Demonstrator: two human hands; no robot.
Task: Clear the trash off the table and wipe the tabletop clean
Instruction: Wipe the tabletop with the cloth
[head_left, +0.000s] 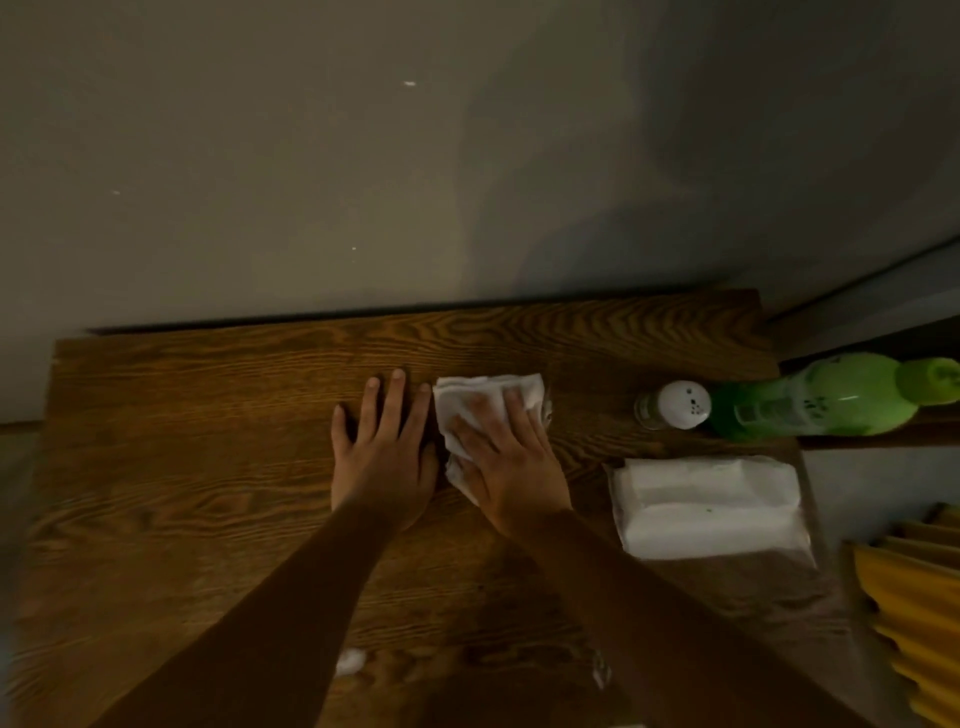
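Observation:
A dark wooden tabletop (208, 467) fills the lower half of the view. My right hand (509, 467) lies flat on a folded white wipe (467, 402), pressing it onto the wood near the table's middle. Just left of it, my left hand (384, 452) rests palm down on the bare wood with its fingers spread, its fingertips touching the wipe's left edge. Two small white scraps lie near the front edge, one (350, 661) between my forearms and another (601, 670) to the right of my right forearm.
A white pack of wipes (706, 506) lies at the table's right side. Behind it stand a small shaker with a white perforated lid (675, 405) and a green bottle (831, 397). A grey wall runs along the back edge. Something yellow and ribbed (914, 603) sits off the right edge.

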